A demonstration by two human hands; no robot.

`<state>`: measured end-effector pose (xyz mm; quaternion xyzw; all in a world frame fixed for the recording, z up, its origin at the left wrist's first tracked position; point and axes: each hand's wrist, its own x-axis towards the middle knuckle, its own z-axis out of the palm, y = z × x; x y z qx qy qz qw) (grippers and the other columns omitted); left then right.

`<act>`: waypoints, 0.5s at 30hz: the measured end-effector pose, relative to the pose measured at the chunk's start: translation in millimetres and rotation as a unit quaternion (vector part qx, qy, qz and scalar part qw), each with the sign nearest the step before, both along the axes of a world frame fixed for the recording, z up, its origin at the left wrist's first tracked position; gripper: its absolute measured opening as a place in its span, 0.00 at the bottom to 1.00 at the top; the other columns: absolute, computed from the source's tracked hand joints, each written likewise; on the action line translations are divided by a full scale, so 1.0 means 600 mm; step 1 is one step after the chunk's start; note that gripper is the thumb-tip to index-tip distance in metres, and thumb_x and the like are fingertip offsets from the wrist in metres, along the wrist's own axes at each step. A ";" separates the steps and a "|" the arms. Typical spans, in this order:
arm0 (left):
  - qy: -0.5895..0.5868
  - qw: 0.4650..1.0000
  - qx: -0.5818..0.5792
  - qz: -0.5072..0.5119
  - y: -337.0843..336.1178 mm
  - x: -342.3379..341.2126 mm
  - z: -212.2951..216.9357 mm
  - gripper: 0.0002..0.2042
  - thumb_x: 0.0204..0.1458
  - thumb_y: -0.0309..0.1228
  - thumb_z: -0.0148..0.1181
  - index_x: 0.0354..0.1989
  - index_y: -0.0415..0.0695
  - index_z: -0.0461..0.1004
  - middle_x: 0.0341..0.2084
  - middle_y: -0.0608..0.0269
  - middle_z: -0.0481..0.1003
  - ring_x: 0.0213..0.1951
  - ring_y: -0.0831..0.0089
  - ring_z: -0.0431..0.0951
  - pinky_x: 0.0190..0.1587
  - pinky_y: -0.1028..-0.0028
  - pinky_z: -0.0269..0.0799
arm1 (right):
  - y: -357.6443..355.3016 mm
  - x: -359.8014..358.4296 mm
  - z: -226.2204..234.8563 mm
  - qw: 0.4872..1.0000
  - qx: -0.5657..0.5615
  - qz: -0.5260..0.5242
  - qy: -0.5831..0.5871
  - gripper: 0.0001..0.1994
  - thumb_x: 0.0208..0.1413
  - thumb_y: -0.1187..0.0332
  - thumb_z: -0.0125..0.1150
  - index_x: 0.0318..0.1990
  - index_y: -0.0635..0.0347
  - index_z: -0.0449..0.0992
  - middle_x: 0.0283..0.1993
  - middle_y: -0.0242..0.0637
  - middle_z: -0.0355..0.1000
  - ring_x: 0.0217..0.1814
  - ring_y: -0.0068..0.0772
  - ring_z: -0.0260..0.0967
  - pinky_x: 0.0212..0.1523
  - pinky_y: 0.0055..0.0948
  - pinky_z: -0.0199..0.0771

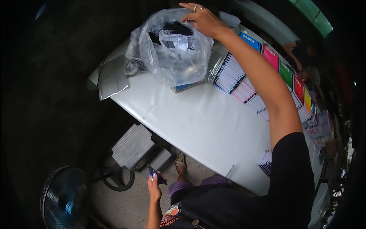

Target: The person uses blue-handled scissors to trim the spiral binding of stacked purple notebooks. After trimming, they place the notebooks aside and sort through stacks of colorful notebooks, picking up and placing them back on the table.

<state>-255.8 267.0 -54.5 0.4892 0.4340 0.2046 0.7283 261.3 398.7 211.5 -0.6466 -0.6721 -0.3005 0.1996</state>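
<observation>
My left hand (154, 184) is closed round a blue-handled tool with a dark tip (150, 168), held low in front of my body, off the table's near edge. Its exact kind is too small to make out; it may be pliers. My right arm reaches across the table to a clear plastic bag (173, 65). At the bag's upper rim, my right hand (202, 20) has its fingers stretched out, wearing rings, and appears to touch the plastic. Black bristly or stringy pieces (177, 28) and a crumpled white paper label (173, 40) show inside the bag. A blue-edged pad or book (187, 86) sticks out beneath it.
Rows of spiral-bound notebooks (230, 74) with coloured covers line the table (190, 122) to the right. Clear plastic sheets (112, 78) hang over its left edge. A fan (63, 198) and a grey step-like machine part (133, 147) stand below. Another person (299, 57) sits beyond.
</observation>
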 end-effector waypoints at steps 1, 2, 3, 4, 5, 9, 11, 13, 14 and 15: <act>-0.007 1.000 -0.010 0.017 0.004 -0.008 -0.007 0.20 0.59 0.48 0.41 0.42 0.40 0.65 0.22 0.59 0.72 0.26 0.71 0.74 0.33 0.73 0.70 | -0.021 -0.001 0.004 0.998 0.048 0.021 -0.044 0.07 0.51 0.66 0.58 0.35 0.54 0.79 0.56 0.38 0.66 0.58 0.39 0.63 0.55 0.34 0.65; -0.013 1.000 -0.012 0.011 0.005 -0.006 -0.004 0.21 0.59 0.49 0.40 0.42 0.40 0.65 0.23 0.59 0.72 0.26 0.70 0.74 0.33 0.73 0.70 | -0.048 -0.012 0.018 0.998 0.009 0.053 -0.041 0.08 0.49 0.66 0.59 0.36 0.55 0.78 0.53 0.39 0.68 0.58 0.39 0.63 0.56 0.37 0.62; -0.019 1.000 -0.015 0.000 0.010 0.006 -0.003 0.22 0.58 0.50 0.40 0.42 0.40 0.65 0.23 0.58 0.72 0.26 0.70 0.74 0.33 0.72 0.70 | -0.088 -0.017 0.035 0.996 -0.031 0.081 -0.036 0.09 0.47 0.66 0.60 0.36 0.56 0.78 0.50 0.40 0.70 0.58 0.40 0.62 0.57 0.39 0.60; -0.024 0.999 -0.019 -0.016 0.011 0.024 0.004 0.23 0.58 0.51 0.39 0.41 0.40 0.65 0.23 0.57 0.71 0.26 0.69 0.75 0.33 0.72 0.70 | -0.135 -0.035 0.061 0.992 -0.072 0.104 -0.029 0.10 0.46 0.65 0.61 0.37 0.57 0.77 0.47 0.40 0.72 0.58 0.40 0.62 0.58 0.42 0.58; -0.050 0.998 -0.028 -0.035 0.012 0.044 0.013 0.24 0.58 0.51 0.38 0.42 0.40 0.65 0.24 0.57 0.71 0.26 0.69 0.75 0.33 0.71 0.70 | -0.179 -0.070 0.089 0.990 -0.090 0.106 -0.001 0.10 0.46 0.65 0.61 0.36 0.58 0.77 0.44 0.39 0.73 0.55 0.40 0.65 0.55 0.38 0.61; -0.107 0.973 -0.048 -0.201 -0.009 0.173 0.063 0.25 0.58 0.51 0.35 0.46 0.39 0.63 0.27 0.59 0.71 0.30 0.68 0.75 0.35 0.70 0.70 | -0.400 -0.130 0.138 0.957 -0.253 0.042 0.133 0.12 0.48 0.65 0.59 0.38 0.62 0.77 0.41 0.43 0.74 0.46 0.43 0.69 0.50 0.38 0.66; -0.120 0.951 -0.067 -0.276 -0.041 0.235 0.083 0.25 0.58 0.51 0.35 0.48 0.40 0.61 0.27 0.60 0.70 0.31 0.68 0.74 0.36 0.69 0.70 | -0.501 -0.148 0.135 0.919 -0.324 -0.065 0.216 0.12 0.49 0.65 0.58 0.37 0.63 0.76 0.41 0.45 0.73 0.43 0.45 0.69 0.48 0.40 0.67; -0.124 0.933 -0.102 -0.322 -0.094 0.285 0.108 0.24 0.57 0.50 0.37 0.49 0.42 0.60 0.27 0.60 0.69 0.32 0.69 0.73 0.36 0.67 0.70 | -0.584 -0.187 0.133 0.854 -0.403 -0.231 0.233 0.22 0.50 0.54 0.59 0.45 0.62 0.75 0.48 0.45 0.71 0.50 0.43 0.69 0.50 0.32 0.68; -0.124 0.923 -0.106 -0.348 -0.123 0.308 0.120 0.23 0.57 0.50 0.38 0.49 0.42 0.60 0.27 0.60 0.68 0.31 0.69 0.72 0.35 0.67 0.70 | -0.621 -0.190 0.123 0.802 -0.462 -0.293 0.242 0.26 0.48 0.50 0.60 0.46 0.65 0.74 0.47 0.47 0.71 0.49 0.44 0.69 0.49 0.33 0.69; -0.131 0.901 -0.137 -0.390 -0.153 0.332 0.129 0.23 0.57 0.49 0.39 0.49 0.42 0.60 0.28 0.60 0.68 0.31 0.70 0.72 0.36 0.68 0.70 | -0.658 -0.192 0.110 0.742 -0.518 -0.347 0.249 0.31 0.46 0.47 0.60 0.47 0.68 0.73 0.45 0.49 0.72 0.47 0.44 0.70 0.48 0.34 0.70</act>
